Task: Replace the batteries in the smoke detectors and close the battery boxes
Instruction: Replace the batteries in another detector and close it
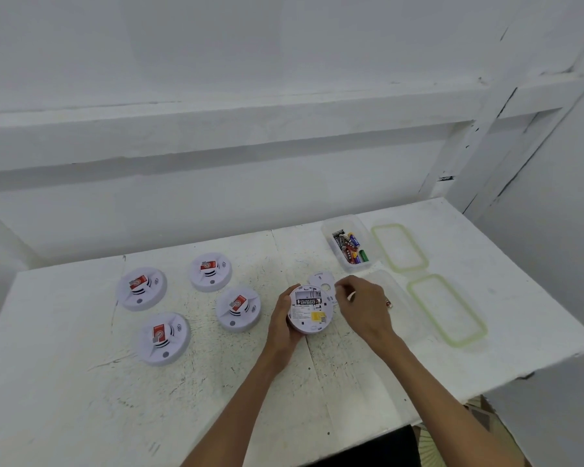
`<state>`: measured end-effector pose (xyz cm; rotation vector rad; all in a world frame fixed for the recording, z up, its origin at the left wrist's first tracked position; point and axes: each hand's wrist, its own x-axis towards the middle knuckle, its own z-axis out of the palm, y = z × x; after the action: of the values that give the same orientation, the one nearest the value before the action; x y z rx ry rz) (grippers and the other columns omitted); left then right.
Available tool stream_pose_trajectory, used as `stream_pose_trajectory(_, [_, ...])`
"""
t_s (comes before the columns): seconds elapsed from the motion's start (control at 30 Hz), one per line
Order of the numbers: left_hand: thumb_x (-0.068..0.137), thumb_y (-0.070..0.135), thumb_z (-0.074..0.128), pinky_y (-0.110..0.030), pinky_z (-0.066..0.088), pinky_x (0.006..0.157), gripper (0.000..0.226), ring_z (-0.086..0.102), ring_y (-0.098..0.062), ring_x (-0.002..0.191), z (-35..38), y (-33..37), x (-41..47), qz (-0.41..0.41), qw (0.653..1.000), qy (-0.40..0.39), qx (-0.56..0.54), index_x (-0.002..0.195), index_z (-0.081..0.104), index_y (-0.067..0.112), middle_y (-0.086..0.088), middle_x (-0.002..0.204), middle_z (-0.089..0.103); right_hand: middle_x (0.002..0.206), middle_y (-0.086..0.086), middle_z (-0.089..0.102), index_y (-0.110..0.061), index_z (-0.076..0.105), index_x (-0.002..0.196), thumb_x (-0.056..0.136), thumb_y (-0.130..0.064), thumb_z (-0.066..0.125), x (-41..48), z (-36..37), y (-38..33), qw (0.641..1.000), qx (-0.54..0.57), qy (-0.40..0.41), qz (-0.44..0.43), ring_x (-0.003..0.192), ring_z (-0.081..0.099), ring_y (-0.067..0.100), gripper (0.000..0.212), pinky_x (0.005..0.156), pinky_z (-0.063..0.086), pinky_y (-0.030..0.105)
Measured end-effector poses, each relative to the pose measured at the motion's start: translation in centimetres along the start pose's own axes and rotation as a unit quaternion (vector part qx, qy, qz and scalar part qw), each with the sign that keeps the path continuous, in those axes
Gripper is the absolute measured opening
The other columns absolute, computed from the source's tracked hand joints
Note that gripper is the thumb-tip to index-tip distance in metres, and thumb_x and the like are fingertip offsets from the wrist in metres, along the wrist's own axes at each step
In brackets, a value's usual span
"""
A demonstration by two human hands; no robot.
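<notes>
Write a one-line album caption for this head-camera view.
Left hand grips an upturned smoke detector, battery exposed, right hand at its rim; four more detectors and a battery box wait nearby.

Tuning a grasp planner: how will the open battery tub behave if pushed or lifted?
Probably slides rather than tips: the tub is low and wide, with the batteries weighting its floor. They lie loose, so they would likely roll and shift the load. It stands uncovered, so a tilt could spill them.
</notes>
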<state>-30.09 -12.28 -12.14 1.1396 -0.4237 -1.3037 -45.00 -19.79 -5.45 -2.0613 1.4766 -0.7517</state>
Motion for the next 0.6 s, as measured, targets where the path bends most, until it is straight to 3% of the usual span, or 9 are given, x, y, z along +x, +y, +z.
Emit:
stream_pose_trajectory(0.13, [0.112,0.033,0.029,-0.053,0.053,0.106,0.043,0.065,-0.031,0.126,0.1,0.1,-0.1,-0.001,1.0,0.004,0.01,0.141,0.056,0.015,-0.009,0.137,0.068,0.082,-0.002,0.075,-0.012,0.077,0.091,0.095,-0.021,0.061,-0.5,1.4,-0.9,0.999,0.011,-0.045,0.027,0.07,0.067,0.006,0.019,0.069,0.055,0.019])
stream_pose_trajectory(0.23, [0.113,0.032,0.027,-0.048,0.056,0.102,0.044,0.065,-0.031,0.125,0.0,0.1,-0.1,0.005,1.0,-0.002,0.011,0.143,0.054,0.015,-0.009,0.138,0.067,0.081,-0.002,0.075,-0.012,0.078,0.089,0.094,-0.022,0.061,-0.7,1.9,-1.2,0.996,0.029,-0.063,0.055,0.07,0.068,0.006,0.02,0.066,0.052,0.013])
stream_pose_trajectory(0.33, [0.113,0.033,0.026,-0.049,0.054,0.104,0.044,0.065,-0.03,0.127,-0.2,0.1,-0.2,0.006,1.0,-0.002,0.015,0.144,0.053,0.016,-0.009,0.139,0.066,0.072,-0.003,0.075,-0.014,0.078,0.083,0.093,-0.02,0.061,-0.8,2.0,-1.3,0.987,0.084,-0.08,0.111,0.061,0.067,0.005,0.02,0.063,0.053,0.019])
stream_pose_trajectory(0.47, [0.113,0.034,0.027,-0.051,0.053,0.106,0.044,0.064,-0.03,0.128,-0.2,0.0,-0.3,0.01,1.0,-0.006,0.029,0.145,0.052,0.017,-0.007,0.14,0.066,0.075,0.007,0.076,-0.006,0.077,0.086,0.093,-0.016,0.064,-0.6,1.4,-1.8,0.924,0.254,-0.113,0.262,0.058,0.065,0.014,0.018,0.052,0.05,0.023])
stream_pose_trajectory(0.6, [0.112,0.034,0.027,-0.051,0.055,0.103,0.044,0.062,-0.033,0.129,-0.4,-0.1,-0.4,0.006,1.0,-0.008,0.024,0.146,0.05,0.017,-0.01,0.141,0.064,0.08,0.017,0.076,0.001,0.075,0.09,0.092,-0.013,0.066,-0.2,1.2,-1.9,0.881,0.321,-0.127,0.323,0.061,0.064,0.021,0.017,0.051,0.052,0.022])
